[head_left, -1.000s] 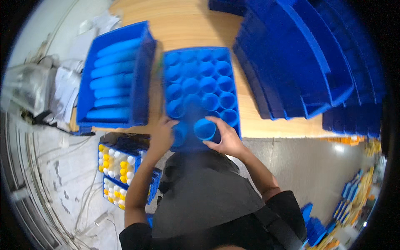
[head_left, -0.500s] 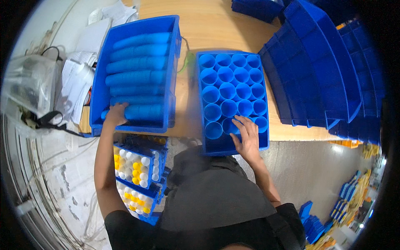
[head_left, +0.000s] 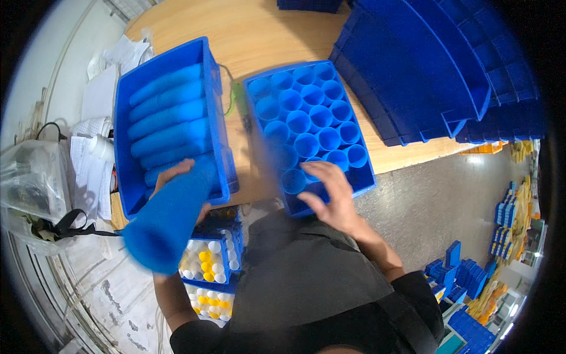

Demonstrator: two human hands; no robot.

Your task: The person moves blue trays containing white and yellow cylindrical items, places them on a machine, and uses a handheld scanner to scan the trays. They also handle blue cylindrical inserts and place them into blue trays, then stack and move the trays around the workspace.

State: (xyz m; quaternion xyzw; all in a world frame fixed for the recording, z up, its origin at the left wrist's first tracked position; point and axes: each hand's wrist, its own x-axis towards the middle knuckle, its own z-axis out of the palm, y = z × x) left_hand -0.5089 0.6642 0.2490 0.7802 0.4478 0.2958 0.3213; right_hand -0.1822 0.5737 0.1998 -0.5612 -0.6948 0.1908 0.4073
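Observation:
A nested stack of blue cups [head_left: 171,215] is in my left hand [head_left: 173,172], tilted with its open end toward me and blurred by motion. My fingers wrap around it above the near edge of the left blue bin [head_left: 219,141]. More stacks of blue cups [head_left: 168,127] lie side by side in that bin. To the right, a second blue bin [head_left: 364,178] holds rows of blue cups [head_left: 306,144] with their mouths up. Over its near row is my right hand [head_left: 337,200], thumb and fingers apart; whether the fingertips touch a cup I cannot tell.
Large blue bins [head_left: 407,76] stand stacked on the right of the wooden table [head_left: 236,35]. Papers [head_left: 97,94] and a clear plastic bag [head_left: 35,177] lie at the left. Below the table edge are crates of white and yellow cups [head_left: 206,259].
My left hand has lifted a stack of blue cups out of the left bin and swung it toward me. My right hand has stayed over the right bin's near row. The view has turned.

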